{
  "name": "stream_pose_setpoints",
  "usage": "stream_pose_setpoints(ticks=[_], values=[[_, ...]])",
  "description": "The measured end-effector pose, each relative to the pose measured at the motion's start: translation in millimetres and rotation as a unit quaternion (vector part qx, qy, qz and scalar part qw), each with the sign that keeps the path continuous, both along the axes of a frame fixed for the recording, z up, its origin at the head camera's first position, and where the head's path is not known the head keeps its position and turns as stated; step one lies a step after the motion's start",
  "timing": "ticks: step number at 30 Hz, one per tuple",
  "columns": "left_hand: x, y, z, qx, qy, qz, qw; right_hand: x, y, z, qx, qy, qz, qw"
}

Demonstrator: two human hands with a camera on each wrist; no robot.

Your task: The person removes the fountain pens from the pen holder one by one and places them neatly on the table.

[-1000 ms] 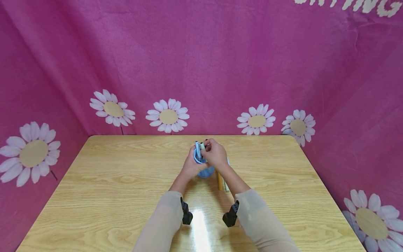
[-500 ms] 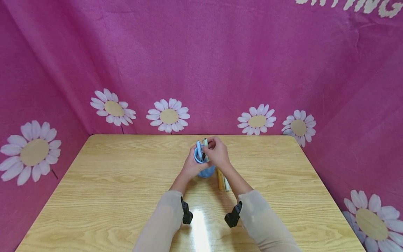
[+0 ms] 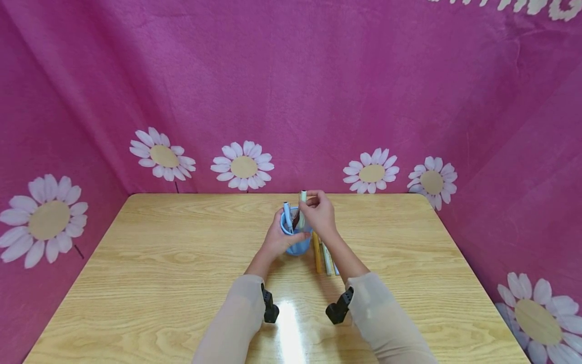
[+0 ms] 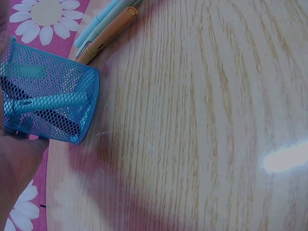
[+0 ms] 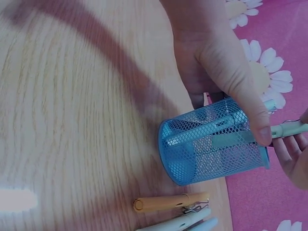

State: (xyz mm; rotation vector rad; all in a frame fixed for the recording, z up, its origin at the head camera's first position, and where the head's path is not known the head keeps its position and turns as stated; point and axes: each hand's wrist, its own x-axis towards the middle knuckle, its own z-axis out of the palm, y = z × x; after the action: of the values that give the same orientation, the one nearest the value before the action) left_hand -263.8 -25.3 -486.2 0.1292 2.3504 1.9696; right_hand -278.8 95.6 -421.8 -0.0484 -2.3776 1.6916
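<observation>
Head view: right grip (image 3: 320, 215) pinches green marker (image 3: 303, 196), long axis near-vertical, dark end up; left grip (image 3: 278, 238) clasps cup (image 3: 298, 248).

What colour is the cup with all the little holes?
The mesh cup is blue; the right wrist view shows it best.

Blue cylindrical mesh cup (image 5: 214, 159), mouth upward: a slim light-blue pen (image 3: 287, 215) leans inside; a slim pale-green pen (image 5: 289, 129) is partly within, its top above the rim.
</observation>
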Motion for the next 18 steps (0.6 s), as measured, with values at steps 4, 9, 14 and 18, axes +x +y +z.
stream_pose_setpoints(ticks=[4, 9, 14, 18], values=[[0.3, 0.8, 0.8, -0.004, -0.006, 0.006, 1.0000, -1.6, 1, 3.6, -0.015, 0.012, -0.008, 0.9998], [2.4, 0.8, 3.5, -0.015, -0.018, 0.007, 0.9997, -3.2, 3, 6.2, -0.022, 0.030, -0.019, 0.9991], [2.7, 0.4, 3.6, -0.017, -0.024, 0.005, 0.9995, -3.9, 5, 9.2, -0.036, 0.042, -0.028, 0.9981], [4.3, 0.0, 7.4, -0.011, -0.027, 0.003, 0.9996, -5.0, 6, 11.6, -0.047, 0.056, -0.030, 0.9969]])
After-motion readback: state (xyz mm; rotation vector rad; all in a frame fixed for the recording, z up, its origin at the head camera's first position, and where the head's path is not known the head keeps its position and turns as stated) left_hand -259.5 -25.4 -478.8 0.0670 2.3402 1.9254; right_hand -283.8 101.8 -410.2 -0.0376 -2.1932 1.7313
